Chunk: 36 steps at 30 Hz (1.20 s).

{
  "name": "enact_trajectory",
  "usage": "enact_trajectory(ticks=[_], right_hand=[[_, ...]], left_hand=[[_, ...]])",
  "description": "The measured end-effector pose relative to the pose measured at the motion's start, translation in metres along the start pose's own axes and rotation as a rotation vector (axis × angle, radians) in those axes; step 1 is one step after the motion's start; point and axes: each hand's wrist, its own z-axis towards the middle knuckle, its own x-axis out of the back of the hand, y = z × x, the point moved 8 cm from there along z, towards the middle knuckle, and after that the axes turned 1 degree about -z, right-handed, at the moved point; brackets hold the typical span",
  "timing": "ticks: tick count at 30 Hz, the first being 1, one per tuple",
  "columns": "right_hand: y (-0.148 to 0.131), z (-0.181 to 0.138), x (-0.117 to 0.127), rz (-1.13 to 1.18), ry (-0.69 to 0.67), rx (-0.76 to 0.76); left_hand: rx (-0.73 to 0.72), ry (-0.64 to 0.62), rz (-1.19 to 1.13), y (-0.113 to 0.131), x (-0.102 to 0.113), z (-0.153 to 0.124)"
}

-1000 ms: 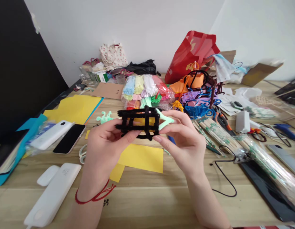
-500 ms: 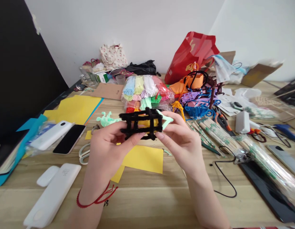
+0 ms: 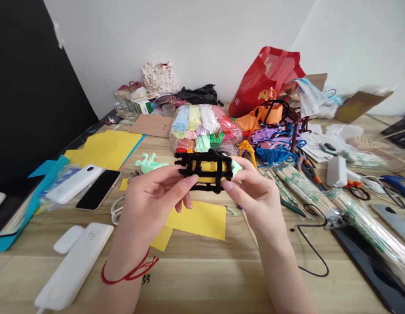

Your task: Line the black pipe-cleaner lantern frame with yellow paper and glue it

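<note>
Between both hands, above the table, is a small black cage-like frame (image 3: 218, 168) made of fuzzy pipe cleaners. Yellow shows through its openings, and a mint-green piece (image 3: 236, 168) sticks out at its right end. My left hand (image 3: 156, 192) pinches the frame's left part, thumb in front and fingers behind. My right hand (image 3: 254, 192) grips the right end with thumb and fingertips. Beneath the hands lies yellow paper (image 3: 199, 220). A mint-green pipe-cleaner figure (image 3: 149, 163) rests beyond my left hand, and white-handled scissors (image 3: 116, 211) lie beside that wrist.
Bagged coloured pipe cleaners (image 3: 202, 126) lie ahead, with finished pieces (image 3: 270, 135) and a red bag (image 3: 267, 83) to their right. Wooden sticks (image 3: 300, 187), pliers (image 3: 308, 168) and a black cord (image 3: 315, 253) are at right. A phone (image 3: 97, 189) and white power bank (image 3: 78, 266) lie left.
The black frame has turned a little, so more yellow shows through its openings and less of the mint-green piece. Both hands still hold it; the left fingertips now show below it.
</note>
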Motion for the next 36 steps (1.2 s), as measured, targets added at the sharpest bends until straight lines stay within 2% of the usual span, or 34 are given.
enact_trajectory(ticks=[8, 14, 20, 24, 28, 30, 33, 34, 35, 36], right_hand=[[-0.005, 0.001, 0.001, -0.093, -0.059, 0.007], [-0.016, 0.002, -0.002, -0.080, -0.135, 0.146], [-0.023, 0.002, 0.000, -0.080, -0.167, 0.227], [-0.021, 0.003, -0.002, -0.108, -0.162, 0.236], [-0.019, 0.007, -0.001, -0.151, -0.171, 0.182], [-0.022, 0.010, 0.016, -0.255, -0.089, 0.161], [-0.032, 0.006, 0.067, -0.549, 0.164, 0.210], [-0.028, 0.004, 0.083, -0.693, 0.203, 0.193], [-0.017, 0.002, 0.097, -0.854, 0.174, 0.144], [0.002, 0.001, 0.105, -1.000, 0.062, 0.069]], left_hand=[[0.018, -0.079, -0.070, -0.004, -0.002, 0.000], [-0.011, -0.281, 0.004, -0.002, -0.014, -0.007], [-0.052, -0.369, 0.079, 0.005, -0.020, -0.010], [-0.131, -0.360, 0.139, 0.015, -0.021, -0.013], [-0.042, -0.281, 0.106, 0.004, -0.020, -0.006], [0.024, -0.215, 0.017, -0.009, -0.018, 0.002], [0.107, -0.162, -0.156, -0.029, -0.019, 0.015], [0.128, -0.164, -0.207, -0.035, -0.021, 0.019], [0.148, -0.166, -0.249, -0.040, -0.023, 0.022], [0.165, -0.173, -0.285, -0.045, -0.026, 0.025]])
